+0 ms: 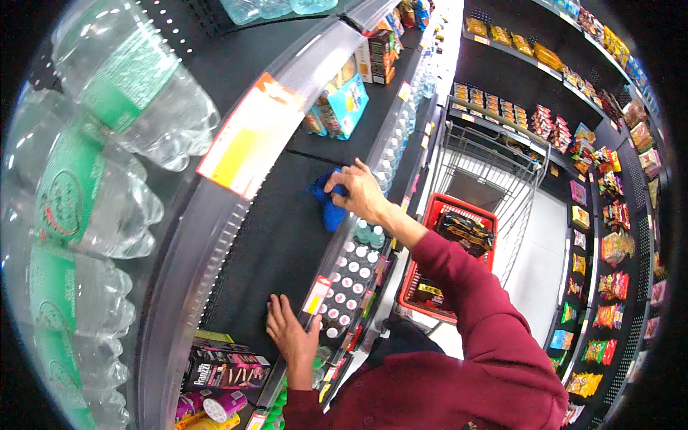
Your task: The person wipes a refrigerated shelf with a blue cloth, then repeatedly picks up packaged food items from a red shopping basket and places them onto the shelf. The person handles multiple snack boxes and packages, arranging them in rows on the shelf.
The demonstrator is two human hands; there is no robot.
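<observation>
- Head view: the right hand [356,192] is closed around a bunched blue cloth [328,203], fingers curled over its top, pressing it onto the dark shelf [276,236].
- The cloth lies on the bare black shelf board, near its front edge, well apart from the goods at either end.
- The left hand [292,335] rests flat and open on the same shelf, fingers spread, holding nothing; its heel sits at the front rail just beside a red-and-white price tag [315,294].
- Just left of the left hand lie dark snack boxes [226,365], with pink round tubs [215,407] below them.
- Below the shelf's front edge, a lower shelf carries rows of small bottles with white caps [351,276], seen from above; two teal-capped bottles [369,233] stand right under the right wrist.
- Farther along the shelf, beyond the cloth, stand blue snack bags [342,104] and upright boxes [378,54].
- Overhead, on the shelf above, lie clear water bottles with green labels [107,143], behind a large orange-and-white price label [251,136].
- To the right stands a wire shopping trolley [487,168] with a red basket [455,244] holding a dark snack bag [466,231].
- Across the aisle, shelves of coloured snack packets [609,236] line the wall.
</observation>
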